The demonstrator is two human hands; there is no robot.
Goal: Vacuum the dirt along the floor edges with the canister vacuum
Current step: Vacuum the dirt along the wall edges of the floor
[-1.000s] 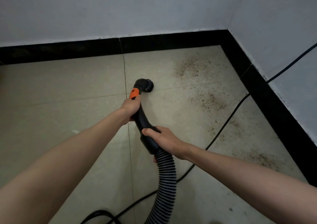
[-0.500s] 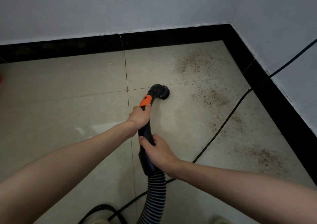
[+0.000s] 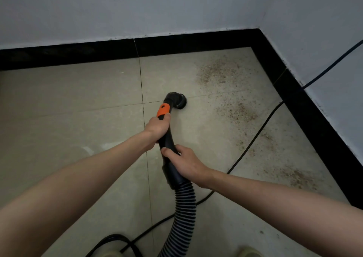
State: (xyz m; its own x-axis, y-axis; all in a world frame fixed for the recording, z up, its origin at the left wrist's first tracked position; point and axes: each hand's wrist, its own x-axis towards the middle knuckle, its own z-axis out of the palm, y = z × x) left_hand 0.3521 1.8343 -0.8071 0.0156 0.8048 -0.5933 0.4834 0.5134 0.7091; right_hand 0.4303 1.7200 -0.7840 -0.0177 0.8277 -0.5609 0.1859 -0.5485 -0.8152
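I hold a black vacuum handle (image 3: pixel 168 142) with an orange button (image 3: pixel 163 110). My left hand (image 3: pixel 157 128) grips it just below the orange part. My right hand (image 3: pixel 186 163) grips it lower, near the ribbed grey hose (image 3: pixel 182 217). The round brush nozzle (image 3: pixel 177 99) rests on the beige tile floor. Brown dirt (image 3: pixel 218 73) lies to its right near the corner, with more dirt patches (image 3: pixel 238 110) along the right wall (image 3: pixel 298 176).
A black skirting board (image 3: pixel 196 42) runs along the back wall and down the right wall. A black power cord (image 3: pixel 255 136) crosses the floor and climbs the right wall. Cord loops (image 3: pixel 115 241) lie at the bottom edge. Slipper tips (image 3: pixel 249 251) show at the bottom.
The nozzle has shifted right and slightly nearer across the tile, past the tile joint. Both hands kept their grip on the handle.
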